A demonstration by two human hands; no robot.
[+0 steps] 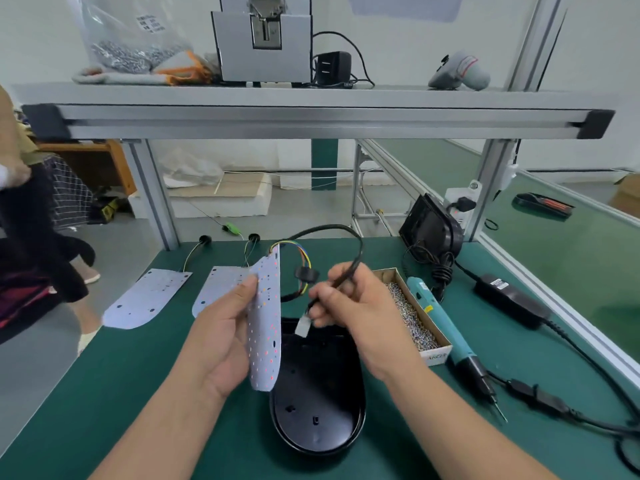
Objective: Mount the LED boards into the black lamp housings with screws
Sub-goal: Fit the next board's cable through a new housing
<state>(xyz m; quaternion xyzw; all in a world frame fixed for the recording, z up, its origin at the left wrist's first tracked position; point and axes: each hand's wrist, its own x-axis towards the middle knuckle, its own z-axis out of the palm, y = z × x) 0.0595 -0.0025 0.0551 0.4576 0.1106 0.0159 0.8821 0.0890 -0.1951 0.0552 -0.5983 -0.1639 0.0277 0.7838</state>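
On the green tabletop (138, 393) the black oval plastic lamp housing (318, 410) lies open, with the cardboard screw box (434, 355) crowding its right and bare room at near left. Our left hand (221, 334) grips the white dotted LED board (265, 323) upright over the housing's left rim. Our right hand (356, 306) pinches the black cable (356, 258) above its white plug (302, 328). The risk, we judge, is wires trapped under the board.
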